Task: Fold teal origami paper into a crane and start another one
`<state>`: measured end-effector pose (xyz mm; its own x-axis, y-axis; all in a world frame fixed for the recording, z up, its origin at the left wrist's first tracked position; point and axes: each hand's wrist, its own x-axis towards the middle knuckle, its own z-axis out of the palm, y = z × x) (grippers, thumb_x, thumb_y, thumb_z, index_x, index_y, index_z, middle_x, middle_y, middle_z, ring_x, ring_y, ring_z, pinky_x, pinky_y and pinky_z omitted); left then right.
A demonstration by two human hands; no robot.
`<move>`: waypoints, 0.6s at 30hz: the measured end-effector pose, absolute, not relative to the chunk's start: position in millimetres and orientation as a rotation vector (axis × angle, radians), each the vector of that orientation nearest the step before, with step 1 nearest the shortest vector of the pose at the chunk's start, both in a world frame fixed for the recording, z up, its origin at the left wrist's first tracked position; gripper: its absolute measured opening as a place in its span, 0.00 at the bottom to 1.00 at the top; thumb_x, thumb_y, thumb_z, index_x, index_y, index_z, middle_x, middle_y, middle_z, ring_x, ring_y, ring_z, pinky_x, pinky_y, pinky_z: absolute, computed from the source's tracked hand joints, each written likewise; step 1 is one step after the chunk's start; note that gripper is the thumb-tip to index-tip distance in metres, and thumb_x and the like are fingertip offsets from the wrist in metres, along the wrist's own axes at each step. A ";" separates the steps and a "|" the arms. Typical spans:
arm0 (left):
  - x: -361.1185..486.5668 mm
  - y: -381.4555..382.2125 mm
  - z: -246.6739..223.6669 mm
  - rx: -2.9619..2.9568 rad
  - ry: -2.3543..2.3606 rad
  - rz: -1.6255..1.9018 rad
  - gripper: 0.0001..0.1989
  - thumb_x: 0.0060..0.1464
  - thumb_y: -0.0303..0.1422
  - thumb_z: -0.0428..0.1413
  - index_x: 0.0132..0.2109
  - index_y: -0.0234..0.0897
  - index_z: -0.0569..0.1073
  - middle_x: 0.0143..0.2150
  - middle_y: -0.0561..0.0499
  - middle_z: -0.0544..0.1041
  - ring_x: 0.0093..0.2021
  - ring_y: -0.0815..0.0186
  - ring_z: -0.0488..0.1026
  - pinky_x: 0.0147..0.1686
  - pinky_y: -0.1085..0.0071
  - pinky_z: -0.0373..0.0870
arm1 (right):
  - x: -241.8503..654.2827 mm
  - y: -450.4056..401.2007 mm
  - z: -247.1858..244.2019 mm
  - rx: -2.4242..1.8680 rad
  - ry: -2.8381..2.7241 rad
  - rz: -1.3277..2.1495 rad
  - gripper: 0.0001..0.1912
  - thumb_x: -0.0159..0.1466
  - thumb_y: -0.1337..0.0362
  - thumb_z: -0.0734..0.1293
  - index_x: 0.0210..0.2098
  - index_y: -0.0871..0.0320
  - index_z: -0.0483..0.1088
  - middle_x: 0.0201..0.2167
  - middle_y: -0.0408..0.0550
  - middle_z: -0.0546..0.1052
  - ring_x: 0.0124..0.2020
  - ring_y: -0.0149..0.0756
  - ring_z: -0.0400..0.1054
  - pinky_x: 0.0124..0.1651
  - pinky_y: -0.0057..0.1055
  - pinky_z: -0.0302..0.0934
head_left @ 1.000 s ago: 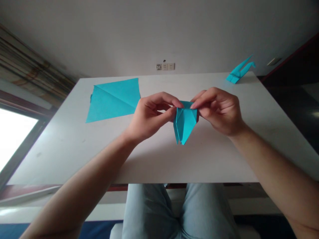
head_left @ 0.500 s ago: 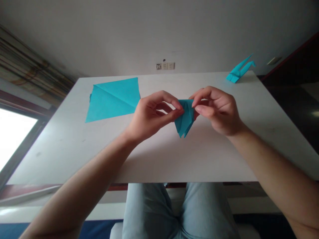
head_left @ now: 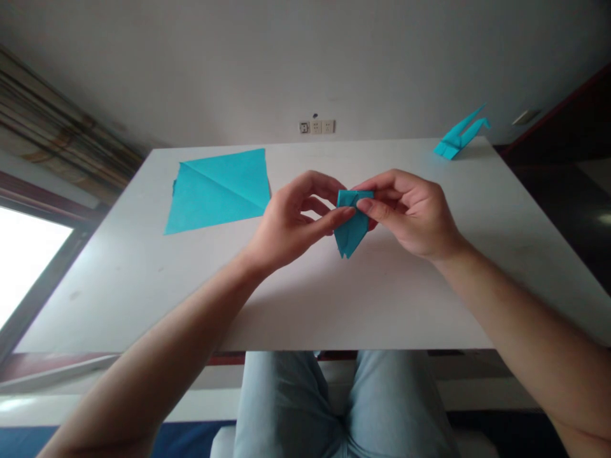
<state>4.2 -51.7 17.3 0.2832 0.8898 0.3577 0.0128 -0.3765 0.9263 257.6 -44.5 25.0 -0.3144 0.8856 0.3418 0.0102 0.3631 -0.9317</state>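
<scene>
Folded paper (head_left: 352,224): turquoise origami form, thin and crisply creased, tapering to a split point at the bottom; held in mid-air between both hands, above the middle of the table;
Left hand (head_left: 292,219): half closed, fingers curled loosely, thumb pressed to the paper's upper left; wrist lifted, forearm reaching in from lower left;
Right hand (head_left: 410,213): nearly closed, pinching the paper's upper right between thumb and forefinger; remaining fingers curled behind, forearm angled in from lower right;
Flat sheet (head_left: 217,191): matching smooth square, turned like a diamond, crossed by fold lines; lying just beside the left hand;
Paper crane (head_left: 456,141): same turquoise, slender neck and tail raised; standing at the far right corner;
Table (head_left: 334,305): white, smooth, rectangular;
Trousers (head_left: 296,407): pale blue, below the near edge;
</scene>
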 end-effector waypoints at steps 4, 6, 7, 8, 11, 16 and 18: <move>2.5 -54.5 21.5 1.622 0.863 1.110 0.29 0.63 0.56 0.86 0.46 0.40 0.84 0.46 0.48 0.91 0.42 0.63 0.91 0.40 0.69 0.88 | 257.1 -44.9 25.9 -0.817 -1.634 1.092 0.28 0.68 0.35 0.92 0.50 0.48 0.90 0.42 0.48 0.93 0.37 0.43 0.86 0.37 0.39 0.83; 1.7 -55.3 23.1 1.614 0.886 1.058 0.31 0.62 0.59 0.86 0.46 0.40 0.84 0.43 0.47 0.91 0.42 0.61 0.91 0.40 0.68 0.88 | 256.4 -45.4 25.8 -0.811 -1.638 1.086 0.29 0.69 0.33 0.90 0.51 0.48 0.89 0.41 0.47 0.93 0.37 0.42 0.85 0.37 0.38 0.83; 1.3 -55.7 23.7 1.625 0.897 1.021 0.31 0.63 0.60 0.85 0.45 0.40 0.84 0.43 0.47 0.91 0.42 0.60 0.91 0.41 0.67 0.88 | 256.0 -45.7 25.6 -0.807 -1.639 1.083 0.29 0.70 0.32 0.90 0.51 0.48 0.88 0.40 0.46 0.92 0.36 0.42 0.85 0.37 0.38 0.83; 0.8 -56.1 24.2 1.644 0.903 0.976 0.31 0.64 0.61 0.84 0.45 0.40 0.85 0.43 0.46 0.92 0.43 0.59 0.91 0.42 0.66 0.88 | 255.6 -46.1 25.2 -0.802 -1.638 1.080 0.29 0.70 0.32 0.89 0.51 0.48 0.88 0.40 0.46 0.92 0.36 0.41 0.84 0.37 0.38 0.82; -0.3 -57.2 25.2 1.698 0.880 0.836 0.28 0.70 0.62 0.79 0.47 0.39 0.90 0.43 0.44 0.94 0.44 0.57 0.91 0.45 0.64 0.88 | 255.3 -46.9 24.1 -0.802 -1.644 1.044 0.29 0.71 0.31 0.88 0.51 0.47 0.87 0.38 0.44 0.90 0.34 0.39 0.81 0.38 0.38 0.81; -1.1 -59.1 27.2 1.717 0.891 0.786 0.19 0.75 0.50 0.77 0.42 0.39 0.90 0.40 0.46 0.95 0.40 0.59 0.91 0.43 0.64 0.86 | 258.0 -46.7 26.0 -0.848 -1.715 0.916 0.30 0.70 0.29 0.88 0.48 0.47 0.87 0.37 0.44 0.88 0.32 0.37 0.74 0.33 0.37 0.70; -0.9 -59.5 27.7 1.756 0.899 0.767 0.17 0.76 0.45 0.75 0.41 0.40 0.89 0.38 0.48 0.93 0.37 0.61 0.89 0.40 0.65 0.83 | 259.2 -46.5 27.7 -0.849 -1.767 0.878 0.30 0.70 0.29 0.89 0.48 0.47 0.88 0.39 0.45 0.88 0.32 0.37 0.72 0.32 0.38 0.68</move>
<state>-0.9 -59.5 27.7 0.5265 0.8450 0.0938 0.2252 -0.2450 0.9430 259.2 -46.5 27.7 -0.3044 0.8451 0.4396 0.1600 0.5003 -0.8510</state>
